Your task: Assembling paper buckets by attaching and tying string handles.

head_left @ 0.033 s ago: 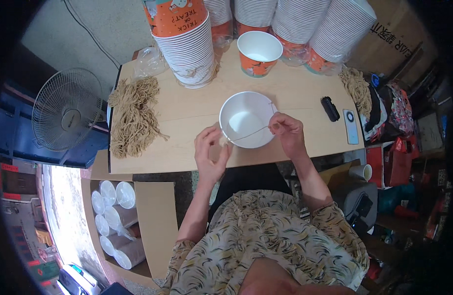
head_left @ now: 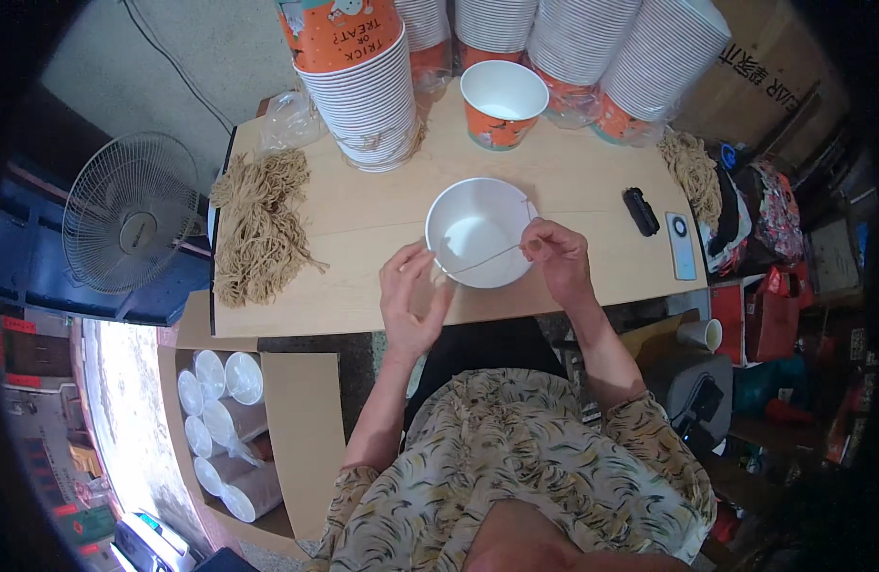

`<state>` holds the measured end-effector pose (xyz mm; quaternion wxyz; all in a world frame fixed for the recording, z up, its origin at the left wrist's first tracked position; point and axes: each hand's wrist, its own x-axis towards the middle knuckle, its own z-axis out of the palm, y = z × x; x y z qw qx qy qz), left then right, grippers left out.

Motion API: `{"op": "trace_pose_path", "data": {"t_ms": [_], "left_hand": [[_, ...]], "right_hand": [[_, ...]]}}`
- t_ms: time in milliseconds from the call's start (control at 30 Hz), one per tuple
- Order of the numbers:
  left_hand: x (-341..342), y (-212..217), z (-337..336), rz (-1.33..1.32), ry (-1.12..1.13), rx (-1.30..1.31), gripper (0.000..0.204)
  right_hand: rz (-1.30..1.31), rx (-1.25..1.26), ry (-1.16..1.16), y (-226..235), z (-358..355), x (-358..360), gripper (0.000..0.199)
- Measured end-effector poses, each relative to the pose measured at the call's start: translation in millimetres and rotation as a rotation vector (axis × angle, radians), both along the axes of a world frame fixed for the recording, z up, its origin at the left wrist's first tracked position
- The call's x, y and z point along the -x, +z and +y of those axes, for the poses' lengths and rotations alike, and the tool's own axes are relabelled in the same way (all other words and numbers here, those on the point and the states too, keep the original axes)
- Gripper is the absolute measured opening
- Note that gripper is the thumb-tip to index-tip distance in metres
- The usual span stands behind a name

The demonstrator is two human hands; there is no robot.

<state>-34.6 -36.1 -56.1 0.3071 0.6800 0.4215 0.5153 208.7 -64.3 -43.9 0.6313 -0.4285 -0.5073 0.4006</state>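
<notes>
A white-lined paper bucket (head_left: 473,229) stands at the table's near middle, its mouth facing up. My right hand (head_left: 559,257) is closed in a pinch on a thin tan cord (head_left: 485,258) at the bucket's right rim. The cord stretches across the mouth to the near-left rim. There, my left hand (head_left: 413,291) has its fingers and thumb curled against the bucket's outer wall. The fingertips partly hide where the cord meets the wall. Another bit of cord shows at the right rim.
A tall bucket stack (head_left: 358,105), an orange bucket (head_left: 504,105) and several wrapped stacks (head_left: 582,43) line the back. Cord bundles (head_left: 263,229) lie left; a black object (head_left: 640,212) and a phone (head_left: 683,246) lie right. A fan (head_left: 130,214) and an open carton (head_left: 301,439) flank the left.
The fingers of my left hand have shifted slightly at the bucket's near-left rim. My right hand, the cord and the bucket look the same.
</notes>
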Motion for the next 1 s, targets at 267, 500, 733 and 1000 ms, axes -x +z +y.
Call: {"op": "trace_pose_path", "data": {"t_ms": [267, 500, 733, 1000], "left_hand": [[3, -6, 11, 0.292, -0.207, -0.260, 0.028], [-7, 39, 9, 0.515, -0.505, -0.414, 0.041], [-8, 31, 15, -0.052, -0.349, -0.183, 0.012], [8, 107, 38, -0.729, -0.232, 0.085, 0.017]], "right_hand": [[0.216, -0.089, 0.055, 8, 2, -2, 0.017], [-0.423, -0.078, 0.259, 92, 21, 17, 0.003], [-0.872, -0.489, 0.184, 151, 56, 46, 0.047], [-0.682, -0.305, 0.171, 197, 69, 12, 0.135]]}}
